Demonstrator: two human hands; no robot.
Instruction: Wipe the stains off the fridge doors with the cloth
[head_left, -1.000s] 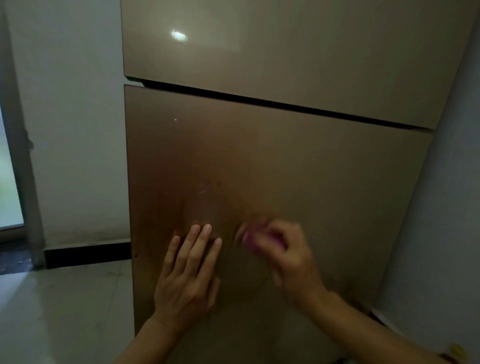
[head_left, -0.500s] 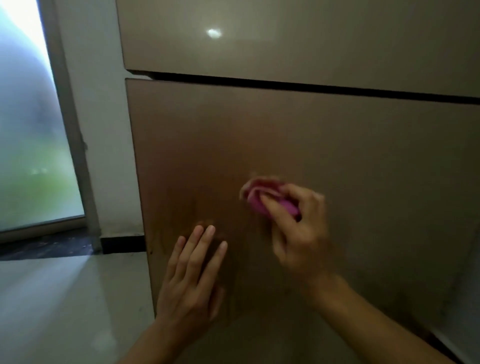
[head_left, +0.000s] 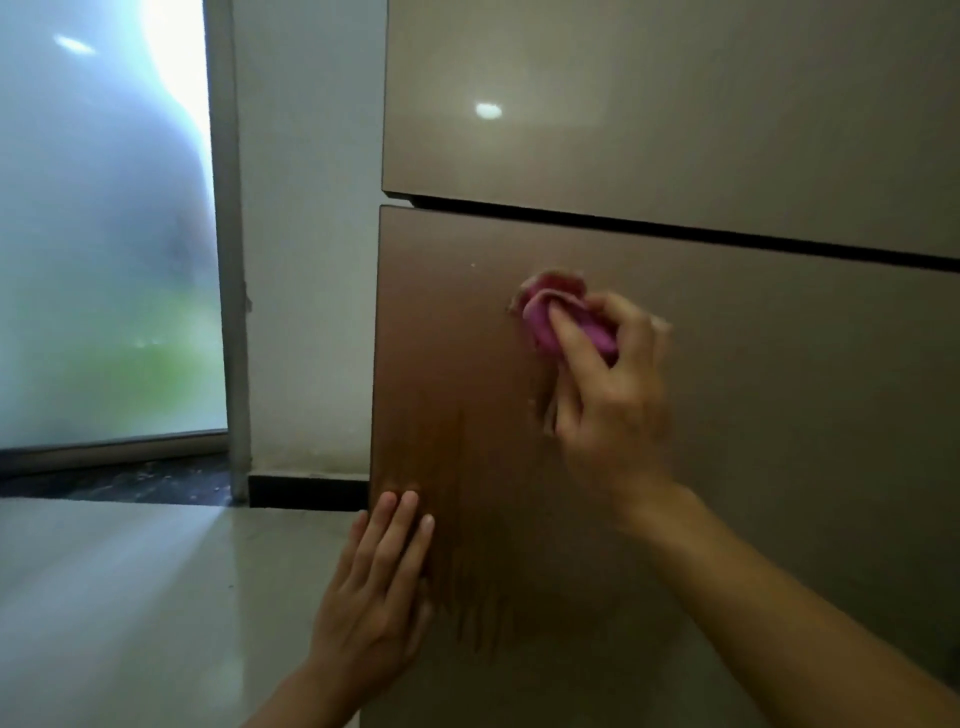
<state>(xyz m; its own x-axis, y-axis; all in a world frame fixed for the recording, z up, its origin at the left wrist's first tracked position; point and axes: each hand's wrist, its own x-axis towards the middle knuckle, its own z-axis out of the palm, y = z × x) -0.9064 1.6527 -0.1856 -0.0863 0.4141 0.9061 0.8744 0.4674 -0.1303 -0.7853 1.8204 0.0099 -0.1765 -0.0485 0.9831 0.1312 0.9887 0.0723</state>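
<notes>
A glossy bronze fridge fills the right of the head view, with an upper door (head_left: 675, 104) and a lower door (head_left: 779, 389) split by a dark gap. My right hand (head_left: 608, 395) grips a bunched pink cloth (head_left: 556, 317) and presses it against the upper left part of the lower door. My left hand (head_left: 379, 587) lies flat, fingers spread, on the lower door near its left edge. Faint vertical streaks (head_left: 467, 519) show on the door between the two hands.
A white wall (head_left: 306, 260) with a dark skirting stands left of the fridge. Further left is a frosted glass door (head_left: 104, 234) in a grey frame. Pale glossy floor tiles (head_left: 130, 597) spread at the lower left.
My right hand has carried the cloth upward on the lower door. The view has swung left, so the fridge sits further right. My left hand has stayed flat on the door.
</notes>
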